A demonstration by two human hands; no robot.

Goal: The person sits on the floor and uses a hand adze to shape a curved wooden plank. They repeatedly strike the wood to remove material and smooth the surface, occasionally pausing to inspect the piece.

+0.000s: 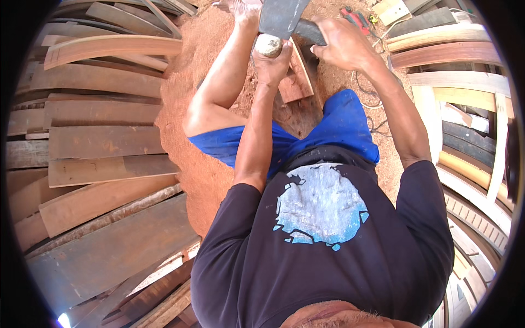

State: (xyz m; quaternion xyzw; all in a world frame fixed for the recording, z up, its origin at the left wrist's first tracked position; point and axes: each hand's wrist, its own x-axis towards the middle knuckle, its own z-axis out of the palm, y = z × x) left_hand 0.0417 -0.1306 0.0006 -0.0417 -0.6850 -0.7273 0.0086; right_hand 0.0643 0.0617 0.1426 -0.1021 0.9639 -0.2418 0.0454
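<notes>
My left hand (272,69) clasps a round-ended handle (268,46); my right hand (344,45) a grey-headed tool (280,19); off-centre blows could bruise my left thumb (286,50).

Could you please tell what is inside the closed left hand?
The left hand grips something whose pale, rounded end shows at the top; the rest is covered by the hand and cannot be seen.

Around me, a reddish, sawdust-covered floor (191,71) spreads through the upper middle of the frame. I see brown boards (104,142) filling the left side, pale timber framing (499,147) at right, and bright light whitening it.
</notes>
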